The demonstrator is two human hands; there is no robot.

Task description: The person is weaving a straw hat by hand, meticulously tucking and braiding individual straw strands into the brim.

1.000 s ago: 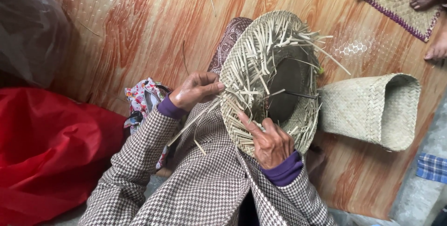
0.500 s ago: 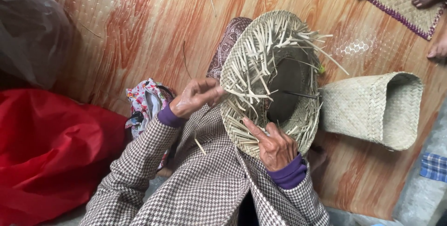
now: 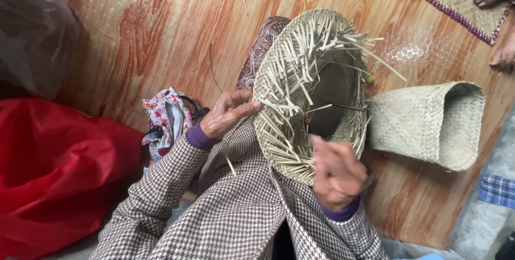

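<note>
Roughly, by label:
Basket: half-woven straw basket (image 3: 300, 67) tilted on the lap, mouth facing up at the camera; loose strip ends bristle round the rim
Left hand (image 3: 228, 112): at the rim's left edge, fingers pinching a strip
Right hand (image 3: 335, 171): blurred at the near rim, seemingly closed on strips; nearer hand
Axis: basket runs away from the body

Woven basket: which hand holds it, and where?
The left hand pinches the woven basket at its left rim. The right hand is blurred at the near rim; its grip cannot be told.
</note>
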